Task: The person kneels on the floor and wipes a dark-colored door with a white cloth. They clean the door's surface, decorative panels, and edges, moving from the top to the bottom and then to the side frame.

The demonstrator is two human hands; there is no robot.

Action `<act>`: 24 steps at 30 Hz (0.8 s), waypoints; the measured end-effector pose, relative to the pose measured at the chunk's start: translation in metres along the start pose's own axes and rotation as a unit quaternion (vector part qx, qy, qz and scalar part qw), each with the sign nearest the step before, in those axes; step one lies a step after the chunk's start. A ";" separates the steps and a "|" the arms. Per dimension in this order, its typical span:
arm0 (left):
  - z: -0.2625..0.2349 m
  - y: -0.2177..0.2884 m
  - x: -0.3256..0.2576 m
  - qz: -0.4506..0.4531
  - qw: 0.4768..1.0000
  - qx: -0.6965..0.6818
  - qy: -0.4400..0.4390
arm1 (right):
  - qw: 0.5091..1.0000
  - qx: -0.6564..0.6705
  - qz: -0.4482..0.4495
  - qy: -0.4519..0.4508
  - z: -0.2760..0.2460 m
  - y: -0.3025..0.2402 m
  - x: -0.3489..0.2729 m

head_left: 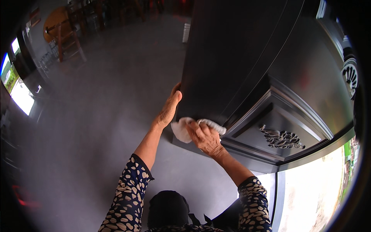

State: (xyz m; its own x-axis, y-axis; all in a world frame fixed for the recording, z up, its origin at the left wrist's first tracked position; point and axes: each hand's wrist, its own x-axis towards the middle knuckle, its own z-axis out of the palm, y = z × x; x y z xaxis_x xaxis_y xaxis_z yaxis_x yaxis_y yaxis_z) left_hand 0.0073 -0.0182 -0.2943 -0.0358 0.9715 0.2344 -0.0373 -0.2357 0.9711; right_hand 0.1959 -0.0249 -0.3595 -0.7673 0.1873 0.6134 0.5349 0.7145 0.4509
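Note:
A tall black door (pixel 228 65) with a moulded, carved panel stands to the right of centre. My left hand (pixel 169 108) holds the door's left edge, its thumb showing and most of its fingers hidden behind. Lower down, my right hand (pixel 205 136) presses a crumpled white cloth (pixel 181 130) flat against the dark surface, near the bottom edge. Bunched cloth sticks out on both sides of the fingers. Both forearms reach up from patterned sleeves.
Grey floor (pixel 96 116) spreads out to the left. At the far left stand a wooden chair (pixel 63 40) and a round wooden tabletop (pixel 58 23). A raised carved ornament (pixel 282 138) sits on the door panel. Bright daylight comes in at the lower right.

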 end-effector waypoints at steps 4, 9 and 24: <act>-0.006 -0.005 0.004 0.014 0.997 -0.067 -0.027 | 0.996 -0.033 0.010 0.082 -0.058 0.042 0.073; 0.000 -0.011 0.007 -0.031 0.997 -0.066 -0.007 | 0.974 -0.134 0.074 0.164 -0.110 0.095 0.132; -0.029 -0.064 0.022 0.042 0.999 0.013 -0.011 | 0.996 -0.088 -0.011 -0.015 -0.061 0.036 0.109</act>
State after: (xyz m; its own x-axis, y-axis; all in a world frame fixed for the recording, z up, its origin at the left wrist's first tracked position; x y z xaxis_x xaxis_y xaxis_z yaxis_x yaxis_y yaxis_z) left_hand -0.0196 0.0179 -0.3523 -0.0152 0.9487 0.3159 -0.0091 -0.3161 0.9487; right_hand 0.1527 -0.0197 -0.2369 -0.7881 0.1947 0.5839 0.5695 0.5904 0.5719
